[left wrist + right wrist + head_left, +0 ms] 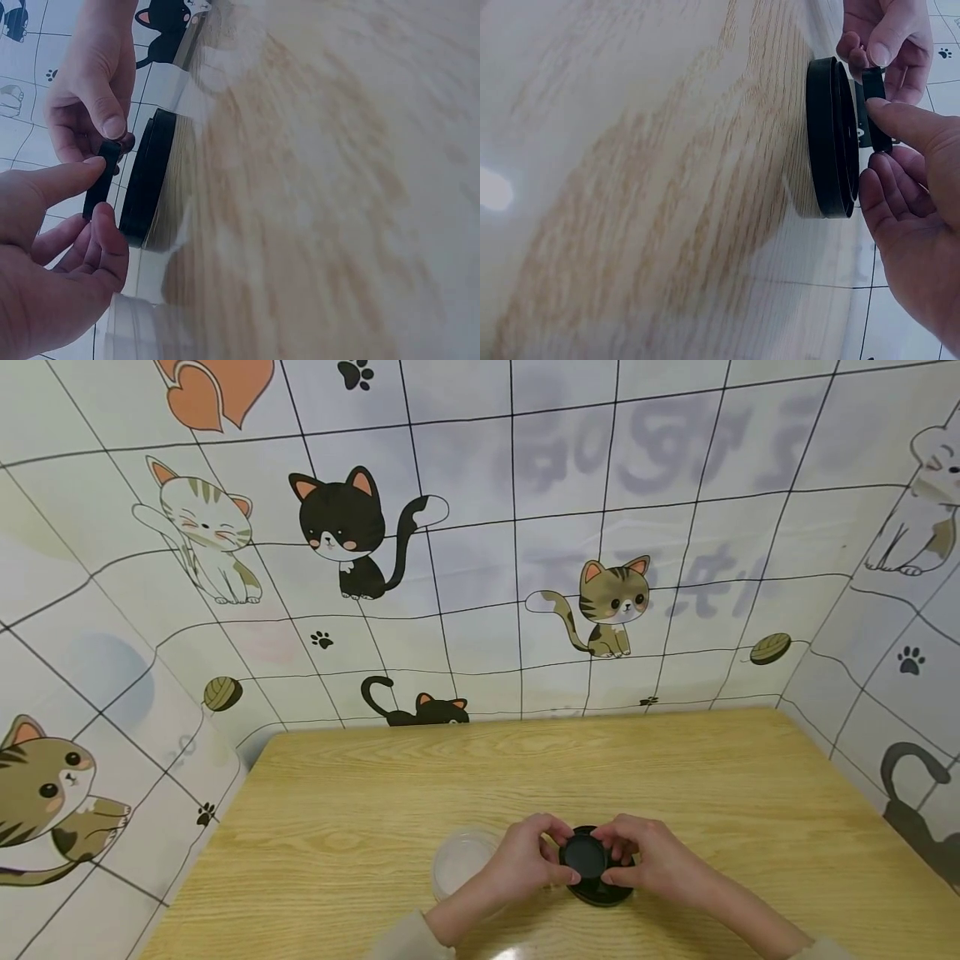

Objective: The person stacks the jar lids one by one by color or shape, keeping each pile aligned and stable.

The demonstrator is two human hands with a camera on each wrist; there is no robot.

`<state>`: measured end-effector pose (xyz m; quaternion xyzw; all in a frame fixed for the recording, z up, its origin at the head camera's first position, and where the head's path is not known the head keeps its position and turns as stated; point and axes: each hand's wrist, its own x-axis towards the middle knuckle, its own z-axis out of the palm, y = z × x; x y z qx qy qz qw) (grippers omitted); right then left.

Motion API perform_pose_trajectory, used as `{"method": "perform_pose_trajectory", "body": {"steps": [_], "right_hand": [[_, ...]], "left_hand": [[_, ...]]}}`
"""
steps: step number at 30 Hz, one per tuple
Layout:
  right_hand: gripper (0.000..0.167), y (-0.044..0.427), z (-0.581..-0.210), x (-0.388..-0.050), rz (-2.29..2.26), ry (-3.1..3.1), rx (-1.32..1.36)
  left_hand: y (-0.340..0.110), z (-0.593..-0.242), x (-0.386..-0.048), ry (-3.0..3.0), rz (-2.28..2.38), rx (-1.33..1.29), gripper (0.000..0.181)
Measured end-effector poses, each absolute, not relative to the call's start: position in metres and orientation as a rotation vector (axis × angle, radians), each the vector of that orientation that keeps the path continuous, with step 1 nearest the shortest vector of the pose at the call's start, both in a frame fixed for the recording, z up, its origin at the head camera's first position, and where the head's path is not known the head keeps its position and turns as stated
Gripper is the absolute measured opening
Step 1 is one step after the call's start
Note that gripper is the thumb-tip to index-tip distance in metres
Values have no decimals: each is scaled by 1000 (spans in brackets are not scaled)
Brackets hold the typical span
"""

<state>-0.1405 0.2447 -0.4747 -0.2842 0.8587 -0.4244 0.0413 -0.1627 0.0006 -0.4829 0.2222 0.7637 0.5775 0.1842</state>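
Note:
Both hands hold a small round black disc-like piece (585,857) by its edges, a little above a larger round black base (609,895) that lies on the table. My left hand (522,857) pinches its left edge between thumb and fingers. On the opposite edge, my right hand (651,862) pinches it the same way. In the left wrist view the small piece (102,180) is seen edge-on, apart from the thick base (152,180). The right wrist view also shows a gap between the piece (876,109) and the base (831,139).
A clear round plastic container or lid (457,860) stands on the table just left of my left hand, partly hidden by the forearm. The wooden table (525,777) meets a cat-printed sheet (480,568) at its back and sides.

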Motion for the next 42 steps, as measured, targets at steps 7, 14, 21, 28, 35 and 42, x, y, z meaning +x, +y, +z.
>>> {"method": "perform_pose_trajectory", "body": {"steps": [7,14,21,28,35,42], "right_hand": [[41,246,-476,-140,-1285,2640,-877],[42,244,-475,-139,-1261,2648,-864],[42,243,-474,-139,-1231,2658,-852],[41,243,-475,-140,-1231,2637,-848],[42,242,-474,-141,-1197,2615,-820],[42,240,-475,-141,-1170,2626,-826]], "left_hand": [[3,-484,-162,2175,1613,635,41],[5,-483,-158,2191,1607,615,41],[6,-483,-157,2197,1590,598,41],[6,-484,-156,2208,1593,622,41],[6,-483,-156,2222,1573,630,41],[6,-484,-156,2242,1551,622,42]]}}
